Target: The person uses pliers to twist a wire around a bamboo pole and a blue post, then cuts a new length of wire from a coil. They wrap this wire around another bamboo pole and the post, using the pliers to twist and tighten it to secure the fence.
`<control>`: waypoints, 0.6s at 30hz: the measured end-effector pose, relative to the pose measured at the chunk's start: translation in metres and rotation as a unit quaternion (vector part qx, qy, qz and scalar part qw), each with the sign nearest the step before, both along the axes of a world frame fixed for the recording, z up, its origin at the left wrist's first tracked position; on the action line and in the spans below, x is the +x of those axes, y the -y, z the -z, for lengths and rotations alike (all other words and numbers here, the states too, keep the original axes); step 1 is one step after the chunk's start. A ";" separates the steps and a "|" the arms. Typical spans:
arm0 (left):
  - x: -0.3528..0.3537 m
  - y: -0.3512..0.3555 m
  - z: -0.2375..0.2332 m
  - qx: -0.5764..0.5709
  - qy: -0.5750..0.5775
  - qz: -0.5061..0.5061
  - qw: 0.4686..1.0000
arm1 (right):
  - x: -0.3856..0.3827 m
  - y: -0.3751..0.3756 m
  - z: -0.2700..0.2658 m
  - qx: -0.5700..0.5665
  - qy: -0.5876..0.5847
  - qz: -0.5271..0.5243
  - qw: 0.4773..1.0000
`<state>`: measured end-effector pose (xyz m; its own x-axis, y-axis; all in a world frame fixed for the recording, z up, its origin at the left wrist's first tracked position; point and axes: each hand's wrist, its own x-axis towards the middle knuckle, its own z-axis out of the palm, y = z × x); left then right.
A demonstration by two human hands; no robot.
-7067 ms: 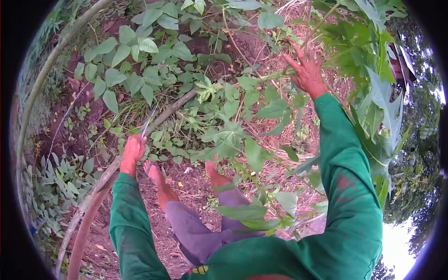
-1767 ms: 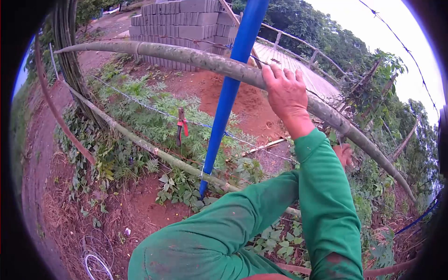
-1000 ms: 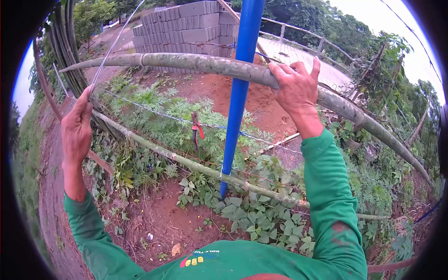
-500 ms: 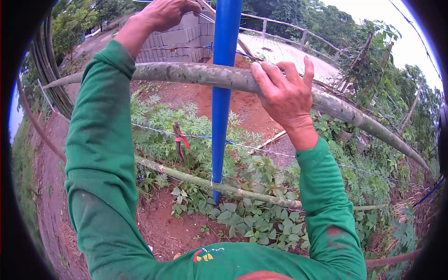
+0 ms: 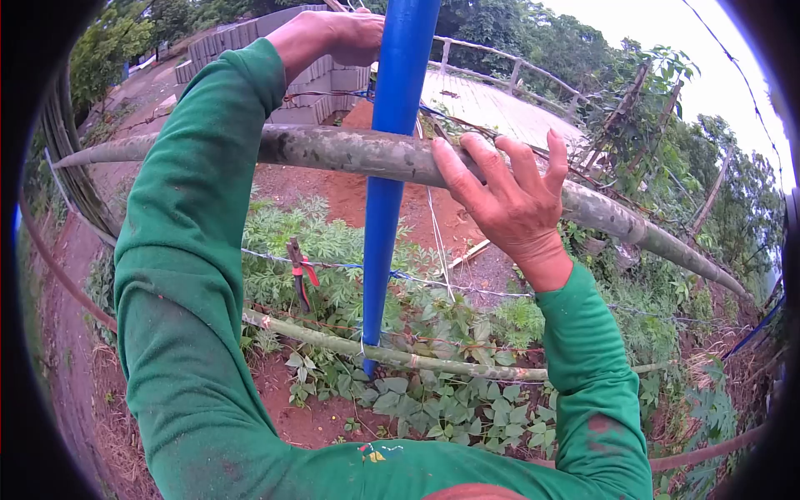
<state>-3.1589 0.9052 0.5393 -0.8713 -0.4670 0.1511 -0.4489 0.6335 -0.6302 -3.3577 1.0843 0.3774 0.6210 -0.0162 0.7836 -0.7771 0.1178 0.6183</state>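
Bamboo pole [image 5: 350,152] under right hand [image 5: 510,208]

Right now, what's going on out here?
A person in green sleeves stands at a fence. The right hand lies spread over the upper bamboo pole, next to the blue post it crosses. The left hand is raised, curled against the post higher up; what it holds cannot be made out. A thin wire hangs below the pole. A pair of red-handled pliers hangs on the barbed wire, above a lower bamboo rail.
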 end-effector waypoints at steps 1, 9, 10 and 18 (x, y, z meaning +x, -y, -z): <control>-0.004 0.002 0.005 0.011 0.002 0.012 1.000 | 0.001 -0.002 0.000 0.015 0.007 -0.003 1.000; 0.005 -0.006 0.017 0.035 0.044 0.134 0.989 | 0.003 -0.005 0.004 0.032 0.009 0.011 0.999; 0.007 -0.009 0.015 0.004 0.054 0.127 0.990 | 0.003 -0.005 0.004 0.025 0.004 0.019 1.000; 0.033 -0.140 -0.026 -0.023 -0.094 -0.119 0.988 | 0.004 -0.005 0.002 0.045 0.017 -0.004 0.999</control>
<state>-3.1261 1.0453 0.5654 -0.6920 -0.6443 0.3256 -0.6938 0.4690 -0.5464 -3.3540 1.0897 0.3759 0.5950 -0.0828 0.7994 -0.7982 0.0556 0.5999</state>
